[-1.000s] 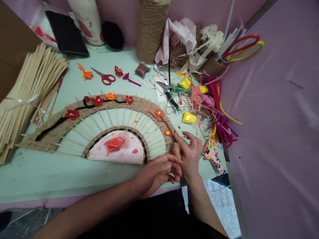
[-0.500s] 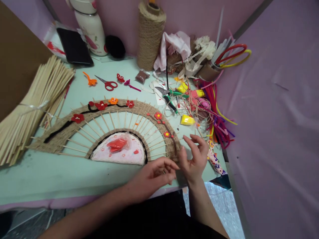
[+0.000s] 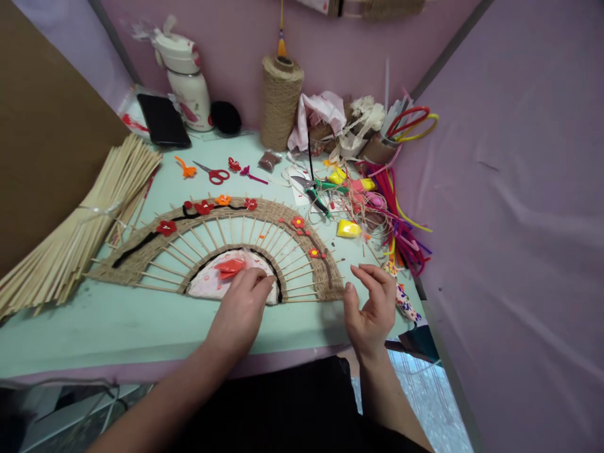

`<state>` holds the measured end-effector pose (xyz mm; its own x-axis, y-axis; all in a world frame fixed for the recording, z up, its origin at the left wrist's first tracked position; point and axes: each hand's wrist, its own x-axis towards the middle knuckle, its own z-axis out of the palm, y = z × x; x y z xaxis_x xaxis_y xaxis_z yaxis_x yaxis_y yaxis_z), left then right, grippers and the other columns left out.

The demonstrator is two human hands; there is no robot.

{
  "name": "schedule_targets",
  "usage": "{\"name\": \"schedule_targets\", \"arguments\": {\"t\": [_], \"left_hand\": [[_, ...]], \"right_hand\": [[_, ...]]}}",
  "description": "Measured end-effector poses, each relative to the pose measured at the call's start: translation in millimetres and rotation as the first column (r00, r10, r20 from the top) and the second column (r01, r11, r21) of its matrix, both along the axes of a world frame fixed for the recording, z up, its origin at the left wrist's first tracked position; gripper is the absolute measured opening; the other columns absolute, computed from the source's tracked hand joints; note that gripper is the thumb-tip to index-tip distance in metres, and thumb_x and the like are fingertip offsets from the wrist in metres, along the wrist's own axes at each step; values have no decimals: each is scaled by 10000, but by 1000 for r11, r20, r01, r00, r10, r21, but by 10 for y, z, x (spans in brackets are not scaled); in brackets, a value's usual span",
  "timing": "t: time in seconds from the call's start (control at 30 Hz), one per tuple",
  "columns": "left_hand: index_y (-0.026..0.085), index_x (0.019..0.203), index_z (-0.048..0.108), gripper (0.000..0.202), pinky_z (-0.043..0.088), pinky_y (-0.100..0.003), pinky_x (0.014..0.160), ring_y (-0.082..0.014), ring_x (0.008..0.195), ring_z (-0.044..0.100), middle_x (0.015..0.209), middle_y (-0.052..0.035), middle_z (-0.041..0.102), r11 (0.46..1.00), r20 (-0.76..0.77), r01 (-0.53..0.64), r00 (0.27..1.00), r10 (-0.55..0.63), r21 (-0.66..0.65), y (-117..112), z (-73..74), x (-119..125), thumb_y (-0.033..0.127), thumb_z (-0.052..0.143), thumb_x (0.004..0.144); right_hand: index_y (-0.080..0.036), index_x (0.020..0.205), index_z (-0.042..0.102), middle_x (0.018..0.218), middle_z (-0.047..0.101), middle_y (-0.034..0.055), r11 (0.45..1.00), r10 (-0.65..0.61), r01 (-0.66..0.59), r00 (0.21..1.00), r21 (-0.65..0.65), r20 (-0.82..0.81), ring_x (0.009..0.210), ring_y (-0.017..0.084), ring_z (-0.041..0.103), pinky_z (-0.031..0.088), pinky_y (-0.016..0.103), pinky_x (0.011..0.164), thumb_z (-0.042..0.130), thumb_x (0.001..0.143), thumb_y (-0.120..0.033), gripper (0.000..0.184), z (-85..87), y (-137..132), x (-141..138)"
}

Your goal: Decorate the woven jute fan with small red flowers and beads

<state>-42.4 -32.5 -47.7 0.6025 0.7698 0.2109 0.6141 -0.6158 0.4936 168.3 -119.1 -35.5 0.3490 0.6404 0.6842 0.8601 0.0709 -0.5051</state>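
Note:
A half-round fan woven from twine over wooden sticks lies on the pale green table. Small red and orange flowers and a black cord run along its band. My left hand rests on the pink half-disc at the fan's centre, fingers bent down beside a red clay lump wrapped in plastic. My right hand hovers off the fan's right end, fingers loosely curled and apart, nothing in them.
A bundle of bamboo sticks lies at the left. A twine spool, bottle, phone, red scissors, pliers, yellow clay and pipe cleaners crowd the back and right. Pink walls enclose the table.
My left hand has moved left from the fan's right end to the pink centre piece. My right hand has drawn back off the fan edge. The view has tilted up.

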Motion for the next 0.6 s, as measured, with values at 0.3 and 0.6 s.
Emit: {"name": "schedule_targets", "arguments": {"t": [0.3,0.6], "left_hand": [[163,1178,623,316,462,-422,903,-262,972,565,998,-121,647,997,83,-71,994,71,3,-25,-19,-17,158,411,943],[197,1060,575,305,490,-290,729,-149,793,608,854,-11,629,488,550,292,627,552,-823,-206,332,200,292,698,798]], "right_hand": [[-234,1138,647,1048,610,79,999,30,-29,999,17,-36,986,212,608,518,433,874,577,859,-139,303,-12,-92,-16],[-223,1096,649,949,664,67,983,167,-179,965,-40,-200,911,202,632,529,381,797,542,897,-163,234,-68,-32,-201]]}}
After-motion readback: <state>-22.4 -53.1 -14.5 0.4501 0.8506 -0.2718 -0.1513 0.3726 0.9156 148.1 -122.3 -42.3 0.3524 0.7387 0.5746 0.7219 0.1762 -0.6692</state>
